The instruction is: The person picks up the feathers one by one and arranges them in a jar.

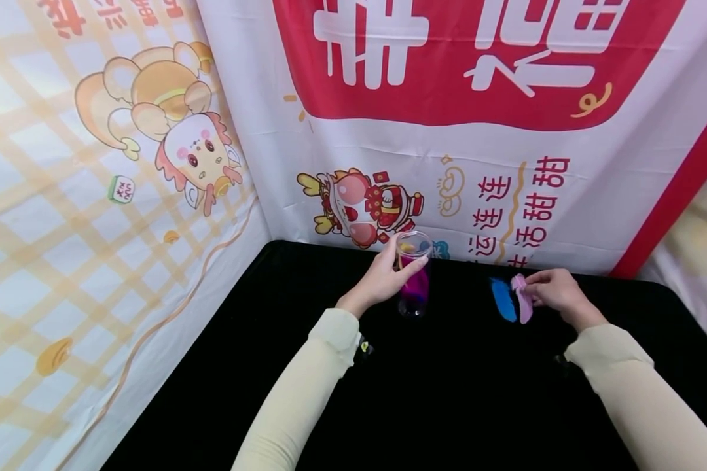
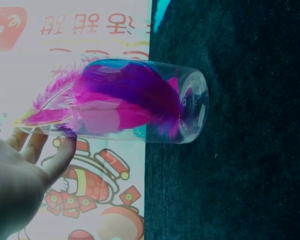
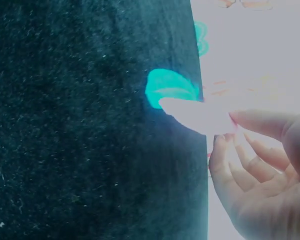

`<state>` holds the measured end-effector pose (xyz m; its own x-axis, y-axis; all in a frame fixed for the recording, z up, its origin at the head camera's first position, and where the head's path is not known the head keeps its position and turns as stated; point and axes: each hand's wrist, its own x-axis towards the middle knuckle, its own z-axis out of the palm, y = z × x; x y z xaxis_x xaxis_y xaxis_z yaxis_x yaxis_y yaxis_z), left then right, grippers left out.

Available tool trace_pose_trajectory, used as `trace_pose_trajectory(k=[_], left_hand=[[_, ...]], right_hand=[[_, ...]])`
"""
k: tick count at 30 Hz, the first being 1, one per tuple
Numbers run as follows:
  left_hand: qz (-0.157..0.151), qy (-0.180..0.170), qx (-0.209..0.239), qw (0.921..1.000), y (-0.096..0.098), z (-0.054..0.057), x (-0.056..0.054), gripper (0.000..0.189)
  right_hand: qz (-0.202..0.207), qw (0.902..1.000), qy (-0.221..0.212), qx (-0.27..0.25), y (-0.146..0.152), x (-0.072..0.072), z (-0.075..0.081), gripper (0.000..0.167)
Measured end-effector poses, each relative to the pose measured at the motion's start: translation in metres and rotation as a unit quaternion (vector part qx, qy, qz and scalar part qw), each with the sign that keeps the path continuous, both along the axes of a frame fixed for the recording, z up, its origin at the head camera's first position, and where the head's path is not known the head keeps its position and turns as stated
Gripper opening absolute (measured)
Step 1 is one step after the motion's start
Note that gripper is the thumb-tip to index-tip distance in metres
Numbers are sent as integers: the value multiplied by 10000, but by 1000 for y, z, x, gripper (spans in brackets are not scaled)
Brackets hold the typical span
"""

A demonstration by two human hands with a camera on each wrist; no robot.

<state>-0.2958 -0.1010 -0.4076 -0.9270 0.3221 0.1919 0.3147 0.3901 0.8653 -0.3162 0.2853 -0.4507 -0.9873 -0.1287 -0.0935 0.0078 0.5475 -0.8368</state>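
My left hand grips a clear plastic cup near its rim, thumb on the near side. Inside the cup lie several feathers, among them a purple one and a pink one. At the right, my right hand pinches a light pink feather between thumb and fingertips. In the right wrist view that feather looks nearly white from glare. A blue feather is on the black table just left of the pink one.
The black-covered table reaches back to a printed cloth wall with red and white lettering. Another patterned cloth hangs along the left side. The cup's rim is close to the back cloth.
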Motion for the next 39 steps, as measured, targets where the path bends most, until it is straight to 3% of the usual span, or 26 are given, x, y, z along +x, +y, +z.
trace_pose_trajectory(k=[12, 28, 39], left_hand=[[-11, 23, -13, 10000, 0, -1, -2, 77], [15, 118, -31, 9999, 0, 0, -2, 74], [1, 114, -57, 9999, 1, 0, 0, 75]], right_hand=[[142, 9974, -67, -699, -11, 3, 14, 42], [179, 9949, -25, -988, -32, 7, 43, 43], [199, 9942, 117, -1048, -46, 12, 52, 43]])
